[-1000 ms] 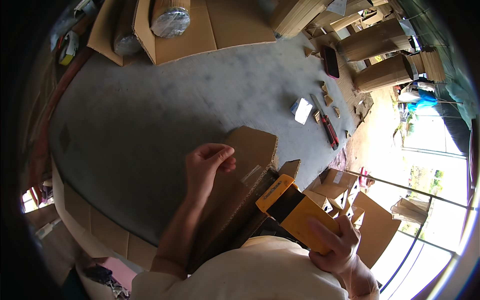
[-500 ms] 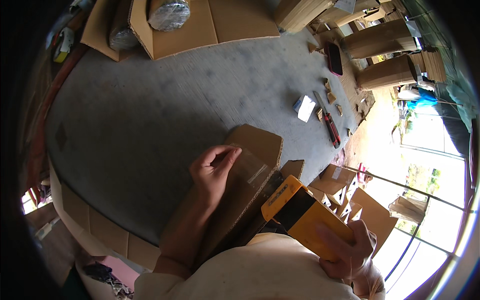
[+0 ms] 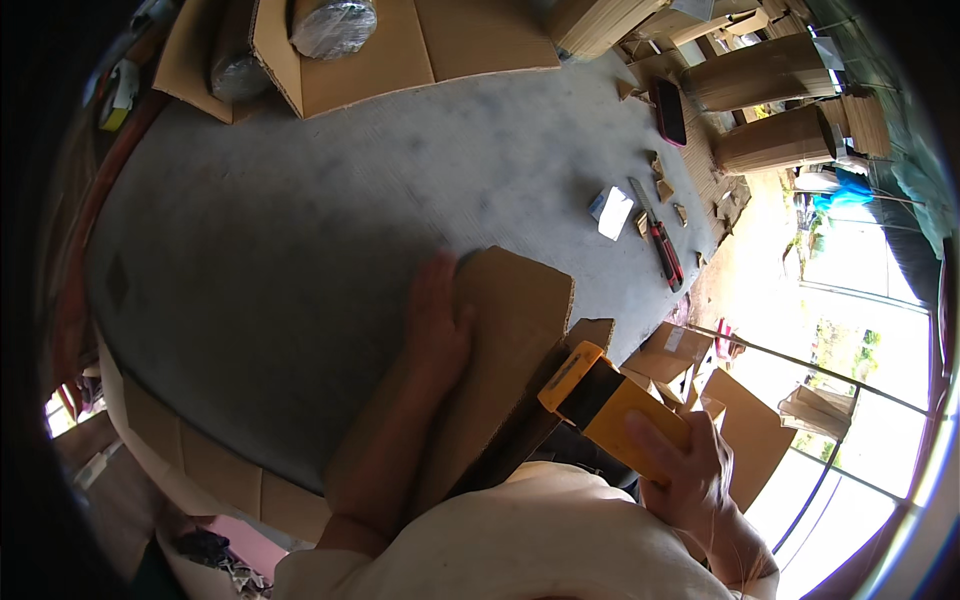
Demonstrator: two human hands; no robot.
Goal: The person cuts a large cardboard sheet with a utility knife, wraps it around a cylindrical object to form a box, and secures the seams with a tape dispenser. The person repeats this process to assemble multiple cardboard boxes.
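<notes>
Surface: grey worktable (image 3: 300, 230) fills the middle of the view, its edges bending with the lens; bright windows and an outdoor glare sit at the right
Left hand: the left hand (image 3: 435, 325) lies flat, fingers straight and together, pressed on the left part of a folded cardboard piece (image 3: 510, 330)
Cardboard piece: brown, folded, resting on the table's near side and running down toward the person's body; its upper corner is beside the left fingertips
Right hand: the right hand (image 3: 685, 475) is at lower right, fingers curled tight around a yellow and black tool (image 3: 600, 400)
Tool: boxy, yellow with a black band, held tilted, its front end just beside the right edge of the cardboard piece; whether it touches cannot be told
Table clutter: a red and black utility knife (image 3: 660, 240) and a small white packet (image 3: 612, 212) lie near the table's right end, well apart from both hands
Far side: open cardboard boxes (image 3: 400, 45) hold wrapped rolls (image 3: 333, 25); a dark phone (image 3: 668, 110) lies by cardboard tubes (image 3: 770, 105)
</notes>
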